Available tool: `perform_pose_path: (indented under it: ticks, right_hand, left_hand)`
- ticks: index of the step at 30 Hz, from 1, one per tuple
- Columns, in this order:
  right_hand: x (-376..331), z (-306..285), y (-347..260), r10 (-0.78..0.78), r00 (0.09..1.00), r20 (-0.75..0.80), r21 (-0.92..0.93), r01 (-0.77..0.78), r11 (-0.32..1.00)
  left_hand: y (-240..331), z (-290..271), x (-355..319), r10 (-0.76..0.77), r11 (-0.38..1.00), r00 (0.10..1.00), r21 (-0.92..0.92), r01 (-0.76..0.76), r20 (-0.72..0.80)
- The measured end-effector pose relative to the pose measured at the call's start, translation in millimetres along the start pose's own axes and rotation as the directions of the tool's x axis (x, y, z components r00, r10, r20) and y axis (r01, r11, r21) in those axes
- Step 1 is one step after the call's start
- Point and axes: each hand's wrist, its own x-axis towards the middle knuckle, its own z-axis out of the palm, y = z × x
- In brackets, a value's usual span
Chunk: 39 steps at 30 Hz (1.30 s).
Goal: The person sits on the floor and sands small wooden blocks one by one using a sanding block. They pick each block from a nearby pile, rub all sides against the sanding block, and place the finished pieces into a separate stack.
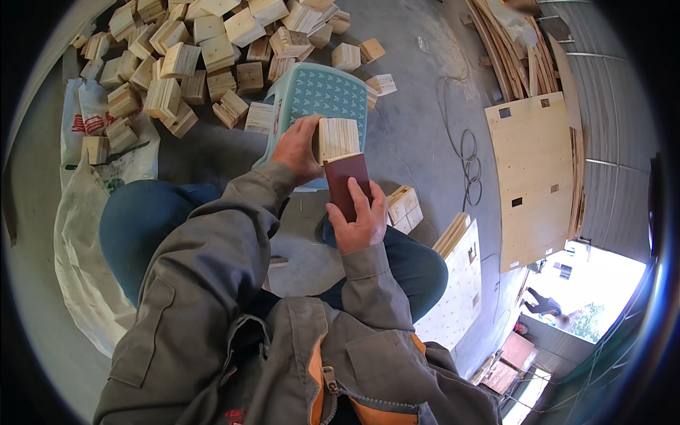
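My left hand is closed on the left side of a pale block of layered wood, its thumb and fingers along the edge. The block sits over the near part of a light blue plastic stool with a patterned top. My right hand grips a reddish-brown flat-faced rectangular piece, fingers on its face and thumb at its left side. The brown piece's pale far edge meets the near end of the block. Whether the block rests on the stool or is held up, I cannot tell.
A heap of wooden blocks lies at the far left, partly on a white woven sack. Beside my right knee stands another block. A coiled cable and large plywood sheets are on the right.
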Motion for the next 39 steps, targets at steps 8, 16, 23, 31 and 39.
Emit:
perform_pose_path:
  ticks: [8,16,23,31,39]
  right_hand:
    - [82,30,24,0.015,0.998,-0.065,0.027,-0.014,1.000]
    - [179,44,28,0.158,0.983,0.090,-0.048,-0.154,0.987]
    - [79,21,31,0.126,0.992,-0.017,0.079,-0.124,0.989]
    - [3,-3,14,0.080,0.996,-0.032,0.060,-0.078,0.995]
    - [112,38,43,0.020,0.994,-0.107,0.081,-0.011,0.997]
  left_hand:
    - [4,-1,0,-0.044,0.999,0.998,0.016,0.044,0.034]
    - [8,-3,0,-0.043,0.999,0.999,-0.001,0.043,0.025]
    - [4,0,2,-0.022,1.000,0.999,-0.001,0.022,0.023]
    - [6,-4,3,-0.049,0.998,0.996,-0.038,0.052,0.069]
    - [9,-4,1,-0.042,0.999,0.998,0.013,0.042,0.045]
